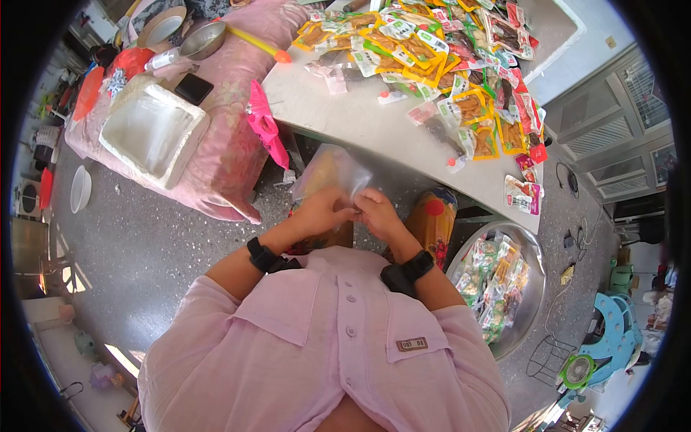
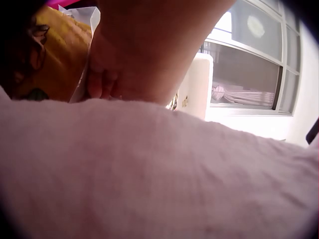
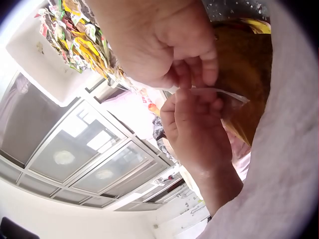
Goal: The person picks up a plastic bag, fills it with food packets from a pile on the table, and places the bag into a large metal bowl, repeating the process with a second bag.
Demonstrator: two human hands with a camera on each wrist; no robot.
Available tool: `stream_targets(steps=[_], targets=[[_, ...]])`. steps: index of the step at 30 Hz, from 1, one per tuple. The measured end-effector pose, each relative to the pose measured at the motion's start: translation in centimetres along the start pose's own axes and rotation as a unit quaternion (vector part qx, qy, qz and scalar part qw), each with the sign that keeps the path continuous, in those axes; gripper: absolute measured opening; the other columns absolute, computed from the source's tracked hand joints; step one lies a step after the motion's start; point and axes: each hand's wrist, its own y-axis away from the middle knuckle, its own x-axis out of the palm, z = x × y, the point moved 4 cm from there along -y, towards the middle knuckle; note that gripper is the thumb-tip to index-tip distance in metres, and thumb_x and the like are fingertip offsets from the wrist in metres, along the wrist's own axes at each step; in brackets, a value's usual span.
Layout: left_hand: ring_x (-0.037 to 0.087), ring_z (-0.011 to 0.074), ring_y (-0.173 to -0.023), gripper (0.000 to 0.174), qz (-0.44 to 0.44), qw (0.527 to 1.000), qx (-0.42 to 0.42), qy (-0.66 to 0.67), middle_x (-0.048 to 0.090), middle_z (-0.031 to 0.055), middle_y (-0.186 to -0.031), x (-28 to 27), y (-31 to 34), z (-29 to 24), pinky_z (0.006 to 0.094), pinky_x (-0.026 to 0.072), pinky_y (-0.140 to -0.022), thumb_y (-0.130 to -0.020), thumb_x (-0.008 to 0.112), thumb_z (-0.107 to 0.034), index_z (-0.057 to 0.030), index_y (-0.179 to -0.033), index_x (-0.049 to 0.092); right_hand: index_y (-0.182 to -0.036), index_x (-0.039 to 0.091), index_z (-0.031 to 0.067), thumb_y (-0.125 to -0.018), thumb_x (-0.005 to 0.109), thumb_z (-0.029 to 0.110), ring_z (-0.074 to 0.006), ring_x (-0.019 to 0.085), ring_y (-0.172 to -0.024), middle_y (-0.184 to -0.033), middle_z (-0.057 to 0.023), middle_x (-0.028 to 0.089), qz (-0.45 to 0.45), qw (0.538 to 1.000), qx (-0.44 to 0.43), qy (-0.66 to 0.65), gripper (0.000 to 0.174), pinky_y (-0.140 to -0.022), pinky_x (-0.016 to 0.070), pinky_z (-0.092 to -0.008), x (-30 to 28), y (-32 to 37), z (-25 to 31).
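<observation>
A clear plastic bag point(image 1: 356, 167) lies over the person's lap, just in front of the table edge. My left hand point(image 1: 322, 209) pinches one side of its edge, fingertips curled inward. From the other side my right hand point(image 1: 378, 214) pinches the same edge, the two hands meeting there. In the right wrist view the plastic film point(image 3: 234, 95) runs out from between the fingers of the right hand point(image 3: 174, 45) and left hand point(image 3: 199, 127). Cloth of the shirt point(image 2: 159, 164) covers much of the left wrist view.
A white table point(image 1: 324, 108) ahead bears a heap of snack packets point(image 1: 425, 50). To the right, a metal basin point(image 1: 534, 288) on the floor holds more packets. At left, a pink-covered surface point(image 1: 237, 144) carries a foam box point(image 1: 183, 155) and a phone point(image 1: 193, 88). A bright pink package point(image 1: 266, 129) hangs at the table corner.
</observation>
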Motion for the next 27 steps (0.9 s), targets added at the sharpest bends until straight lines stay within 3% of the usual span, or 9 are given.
stream_targets(steps=[10, 13, 16, 19, 22, 25, 27], targets=[[0.052, 0.0292, -0.067, 0.007, -0.075, 0.989, 0.095, -0.089, 0.05, 0.0142, -0.069, 0.6, -0.3, 0.6, 0.0338, 0.0414, -0.059, -0.07, 0.051, -0.008, -0.0013, -0.072, 0.051, -0.083, 0.052, 0.0052, -0.081, 0.046, 0.012, -0.0119, 0.053, -0.076, -0.083, -0.0043, 0.054, -0.036, 0.997, -0.016, 0.06, 0.009, -0.067, 0.0463, -0.0275, -0.4, 0.1, 0.1], [0.052, 0.0307, -0.067, 0.008, -0.09, 0.995, 0.027, -0.045, 0.051, 0.0141, -0.069, 0.2, -0.2, 0.9, 0.0349, 0.0414, -0.059, -0.069, 0.051, -0.008, -0.0024, -0.074, 0.051, -0.083, 0.052, 0.0054, -0.08, 0.046, 0.011, -0.0119, 0.053, -0.076, -0.081, -0.0043, 0.055, -0.058, 0.997, -0.025, 0.046, 0.008, -0.066, 0.0464, -0.0275, -0.4, 0.0, 0.4], [0.052, 0.0309, -0.068, 0.011, -0.172, 0.975, 0.052, -0.132, 0.051, 0.0136, -0.07, -0.6, 0.0, 0.8, 0.0367, 0.0421, -0.059, -0.068, 0.051, -0.007, -0.0028, -0.078, 0.051, -0.082, 0.052, 0.0053, -0.08, 0.046, 0.01, -0.0121, 0.053, -0.075, -0.08, -0.0042, 0.054, -0.062, 0.996, -0.033, 0.052, 0.008, -0.065, 0.0465, -0.027, -0.4, -0.2, 0.8], [0.053, 0.0315, -0.07, 0.016, -0.131, 0.96, 0.096, -0.23, 0.052, 0.0141, -0.071, 0.1, 0.3, -0.1, 0.038, 0.0429, -0.058, -0.067, 0.052, -0.006, -0.0025, -0.082, 0.05, -0.082, 0.052, 0.0047, -0.08, 0.046, 0.01, -0.0115, 0.053, -0.075, -0.08, -0.0037, 0.054, -0.042, 0.994, -0.035, 0.095, 0.008, -0.064, 0.0463, -0.0259, 0.0, -0.3, 0.9], [0.052, 0.0322, -0.063, 0.017, -0.173, 0.945, 0.163, -0.226, 0.052, 0.0156, -0.072, 0.0, 0.4, -0.5, 0.0399, 0.0422, -0.054, -0.068, 0.051, -0.01, -0.0046, -0.084, 0.051, -0.081, 0.052, 0.004, -0.079, 0.047, 0.01, -0.0099, 0.051, -0.073, -0.079, -0.0027, 0.053, -0.012, 0.987, -0.053, 0.148, 0.009, -0.064, 0.0454, -0.024, 0.5, -0.7, 1.6], [0.053, 0.0325, -0.063, 0.02, -0.2, 0.952, 0.14, -0.183, 0.052, 0.0148, -0.071, -2.0, 0.5, -0.7, 0.0395, 0.0422, -0.053, -0.067, 0.052, -0.008, -0.0037, -0.086, 0.051, -0.08, 0.052, 0.0035, -0.079, 0.047, 0.01, -0.0085, 0.05, -0.071, -0.078, -0.0019, 0.052, -0.012, 0.98, -0.066, 0.189, 0.009, -0.063, 0.0442, -0.0224, 0.4, -0.8, 3.3], [0.052, 0.0305, -0.06, 0.022, -0.248, 0.931, 0.165, -0.212, 0.051, 0.0128, -0.068, -4.5, 0.6, -2.6, 0.0382, 0.0417, -0.052, -0.065, 0.053, -0.006, -0.0033, -0.087, 0.052, -0.08, 0.052, 0.0034, -0.079, 0.046, 0.009, -0.008, 0.05, -0.07, -0.078, -0.0015, 0.052, -0.021, 0.976, -0.08, 0.204, 0.009, -0.063, 0.0434, -0.0216, 0.8, -0.9, 5.3]])
